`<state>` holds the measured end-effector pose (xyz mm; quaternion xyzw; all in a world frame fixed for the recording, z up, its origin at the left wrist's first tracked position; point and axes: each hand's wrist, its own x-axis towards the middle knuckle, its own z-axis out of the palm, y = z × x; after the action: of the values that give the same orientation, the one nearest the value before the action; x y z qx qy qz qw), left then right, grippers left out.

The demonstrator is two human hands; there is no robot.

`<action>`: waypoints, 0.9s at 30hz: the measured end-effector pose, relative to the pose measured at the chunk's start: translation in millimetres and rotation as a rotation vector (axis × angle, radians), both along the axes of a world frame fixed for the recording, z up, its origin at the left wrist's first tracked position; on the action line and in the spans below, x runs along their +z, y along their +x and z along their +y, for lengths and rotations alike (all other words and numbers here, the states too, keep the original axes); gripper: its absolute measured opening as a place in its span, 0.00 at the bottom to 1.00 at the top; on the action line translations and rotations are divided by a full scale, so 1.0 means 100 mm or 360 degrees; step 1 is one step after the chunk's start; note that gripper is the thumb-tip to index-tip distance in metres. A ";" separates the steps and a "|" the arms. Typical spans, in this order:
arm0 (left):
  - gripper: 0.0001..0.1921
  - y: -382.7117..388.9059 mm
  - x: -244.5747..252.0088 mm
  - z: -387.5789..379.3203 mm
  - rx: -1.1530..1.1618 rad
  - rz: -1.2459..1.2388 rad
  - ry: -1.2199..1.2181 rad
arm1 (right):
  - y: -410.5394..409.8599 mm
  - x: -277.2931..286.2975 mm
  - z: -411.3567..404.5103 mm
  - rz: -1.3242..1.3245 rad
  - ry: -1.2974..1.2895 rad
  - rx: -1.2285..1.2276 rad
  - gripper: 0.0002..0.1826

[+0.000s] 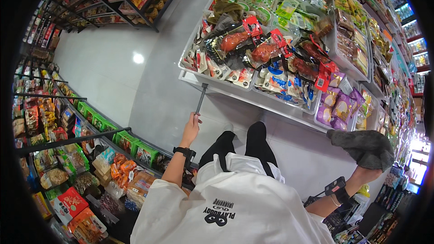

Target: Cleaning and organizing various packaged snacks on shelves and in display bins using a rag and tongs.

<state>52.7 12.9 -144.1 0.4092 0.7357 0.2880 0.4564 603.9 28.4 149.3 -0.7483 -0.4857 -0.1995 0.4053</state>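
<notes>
My left hand (191,128) grips the lower end of a thin grey rod (201,99). The rod's wider top end is at the front edge of a white display table (217,87); whether it touches the edge, I cannot tell. On the right, my right hand (368,175) is wrapped in or closed around a bunched dark grey cloth (364,149), which hides most of the fingers. The cloth is held near the table's near right corner, close to purple snack packets (339,103).
Clear plastic bins (252,86) on the table hold packed snacks, with vacuum-packed drumsticks (234,40) on top. To my left runs a shelf of packaged food with green baskets (123,142). A black rack (152,17) stands beyond the tiled floor (101,61).
</notes>
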 end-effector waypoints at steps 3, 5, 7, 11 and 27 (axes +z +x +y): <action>0.14 -0.05 -0.09 0.00 -0.0104 0.0083 -0.0006 | -0.01 -0.07 -0.17 0.0842 0.0388 0.0296 0.23; 0.14 -0.07 -0.15 0.01 -0.0128 0.0121 0.0025 | -0.01 -0.08 -0.25 0.1290 0.0606 0.0448 0.23; 0.14 -0.08 -0.17 0.03 -0.0150 0.0158 0.0055 | -0.04 -0.08 -0.29 0.1569 0.0719 0.0482 0.20; 0.14 -0.02 -0.21 -0.01 -0.0107 0.0156 -0.0047 | -0.09 -0.17 -0.35 0.1185 0.0465 0.0387 0.19; 0.17 0.23 1.04 1.78 0.0157 0.0247 0.0950 | -0.34 -0.01 -0.47 0.1729 0.0785 0.0605 0.20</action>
<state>75.6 191.1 -40.5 0.5096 0.6704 0.4810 0.2439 570.0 -18.5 148.4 -0.5278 -0.2747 0.1787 0.7836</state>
